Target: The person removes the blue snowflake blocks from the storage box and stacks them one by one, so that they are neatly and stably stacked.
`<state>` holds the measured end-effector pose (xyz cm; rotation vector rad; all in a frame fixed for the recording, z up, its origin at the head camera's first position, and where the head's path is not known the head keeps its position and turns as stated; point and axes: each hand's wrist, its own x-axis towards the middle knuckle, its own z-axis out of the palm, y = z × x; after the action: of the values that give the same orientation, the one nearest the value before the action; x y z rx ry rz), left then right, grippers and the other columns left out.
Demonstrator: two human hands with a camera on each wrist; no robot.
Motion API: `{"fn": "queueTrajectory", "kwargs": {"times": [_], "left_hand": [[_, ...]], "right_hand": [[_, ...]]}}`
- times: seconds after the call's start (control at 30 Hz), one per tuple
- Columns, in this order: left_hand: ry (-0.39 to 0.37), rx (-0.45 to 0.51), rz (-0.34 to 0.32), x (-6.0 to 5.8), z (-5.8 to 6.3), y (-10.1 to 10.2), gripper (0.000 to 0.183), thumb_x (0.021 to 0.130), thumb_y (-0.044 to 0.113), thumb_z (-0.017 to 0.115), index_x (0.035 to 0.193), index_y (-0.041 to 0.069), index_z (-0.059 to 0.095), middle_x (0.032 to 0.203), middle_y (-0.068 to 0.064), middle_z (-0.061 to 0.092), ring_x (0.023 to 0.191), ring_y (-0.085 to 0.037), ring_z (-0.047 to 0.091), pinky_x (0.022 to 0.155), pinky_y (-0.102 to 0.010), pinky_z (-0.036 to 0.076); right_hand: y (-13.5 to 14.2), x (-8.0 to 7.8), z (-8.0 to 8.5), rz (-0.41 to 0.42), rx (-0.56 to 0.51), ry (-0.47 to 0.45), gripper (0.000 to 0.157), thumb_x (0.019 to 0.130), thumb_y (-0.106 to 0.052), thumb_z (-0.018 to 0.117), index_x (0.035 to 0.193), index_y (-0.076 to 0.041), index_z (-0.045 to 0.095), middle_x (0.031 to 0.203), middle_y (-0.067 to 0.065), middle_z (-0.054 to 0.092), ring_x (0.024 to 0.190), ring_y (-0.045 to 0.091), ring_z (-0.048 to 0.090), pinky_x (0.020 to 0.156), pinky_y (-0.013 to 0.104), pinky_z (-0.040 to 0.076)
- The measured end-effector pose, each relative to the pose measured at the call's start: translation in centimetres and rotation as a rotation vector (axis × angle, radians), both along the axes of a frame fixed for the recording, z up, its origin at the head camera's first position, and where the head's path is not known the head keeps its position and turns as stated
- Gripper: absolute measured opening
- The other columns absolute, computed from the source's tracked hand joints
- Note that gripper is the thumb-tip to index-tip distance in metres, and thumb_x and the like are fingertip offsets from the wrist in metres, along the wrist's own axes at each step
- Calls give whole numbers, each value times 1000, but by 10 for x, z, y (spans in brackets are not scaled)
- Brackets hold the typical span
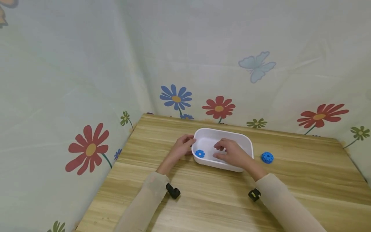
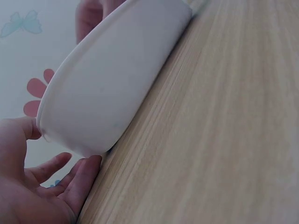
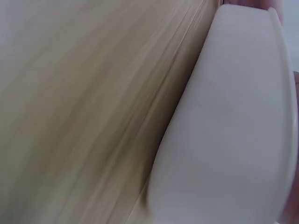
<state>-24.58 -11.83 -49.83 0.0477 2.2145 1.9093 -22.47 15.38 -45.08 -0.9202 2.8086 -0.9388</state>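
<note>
A white plastic bin (image 1: 215, 164) stands on the table. My left hand (image 1: 183, 146) holds its left end; in the left wrist view the thumb is at the rim and the fingers lie low against the outer wall. Inside the bin, near that end, lies a blue notched plastic disc (image 1: 200, 153). Over the inside of the bin is my right hand (image 1: 233, 154), fingers loosely bent, with nothing seen between them. The right wrist view shows mostly the bin's outer wall (image 3: 224, 126), which hides most of that hand.
To the right of the bin, a small stack of blue notched discs (image 1: 267, 157) sits on the wood-grain table (image 1: 208, 199). A pale curtain (image 1: 203, 58) printed with flowers and a butterfly hangs behind the table and along its left side.
</note>
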Motion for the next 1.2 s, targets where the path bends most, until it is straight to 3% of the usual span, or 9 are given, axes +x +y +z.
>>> {"fn": "queueTrajectory", "kwargs": {"times": [0.3,0.53,0.9,1.2], "left_hand": [[-13,19,-7,1,0,-1,49,107,40,63,144,8,60,138,-13,62,120,-26,64,91,-37,63],[-12,52,-4,1,0,-1,47,107,37,63,142,6,60,137,-15,62,118,-26,65,89,-38,63],[4,63,-4,1,2,0,46,107,35,63,141,4,61,135,-15,63,118,-26,65,87,-38,64],[-4,79,-13,1,0,0,46,107,35,64,141,6,61,134,-15,63,119,-27,65,88,-38,64]], "right_hand": [[-39,-25,-12,108,101,-89,46,89,-28,89,124,-3,73,100,2,68,92,16,59,88,36,55],[-55,-32,-14,150,146,-111,41,89,-22,86,123,-5,71,100,4,61,91,18,54,88,36,51],[-63,-30,-17,99,118,-140,32,90,-19,85,116,-7,70,100,7,61,92,21,55,90,40,52],[-62,-30,-18,85,113,-85,32,87,-22,87,105,-1,69,91,5,60,82,18,53,82,36,51]]}}
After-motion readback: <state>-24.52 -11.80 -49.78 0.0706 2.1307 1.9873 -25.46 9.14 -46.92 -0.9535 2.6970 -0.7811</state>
